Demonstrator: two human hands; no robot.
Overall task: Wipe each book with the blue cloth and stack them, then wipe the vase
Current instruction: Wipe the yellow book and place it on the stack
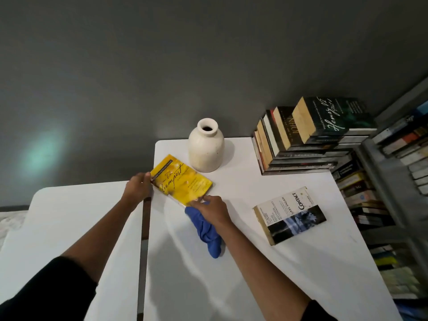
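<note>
On the white counter [254, 262], the left grip [139, 186] holds the end of the yellow book [183, 179]. The right grip [212, 208] is closed around the blue cloth [208, 230] at the book's near edge. The vase [206, 147] stands just behind.

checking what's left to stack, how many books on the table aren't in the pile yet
2. The yellow book is by the vase, gripped by the left hand, with the right hand holding the blue cloth at its near edge. The Contact book lies alone to its right.

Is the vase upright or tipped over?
Upright: the vase stands on its base on the table, mouth facing up.
</note>
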